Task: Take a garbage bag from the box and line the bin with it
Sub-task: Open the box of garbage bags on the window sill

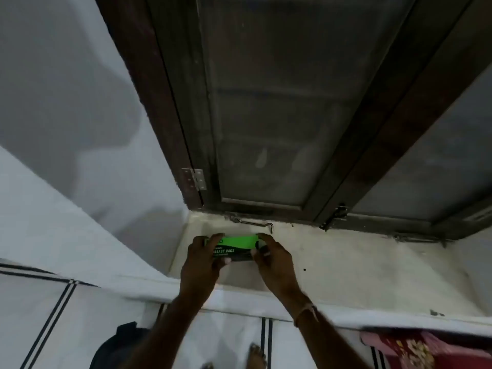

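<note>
Risk: box [234, 247], gripped at each end by left hand [203, 262] and right hand [274, 262] fingers, may crush if squeezed, jamming bags.

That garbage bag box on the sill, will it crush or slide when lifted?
The garbage bag box looks small and flat-sided, so probably light and unlikely to roll. It seems thin card, so it may dent under a hard squeeze. Left hand and right hand hold its ends.
</note>
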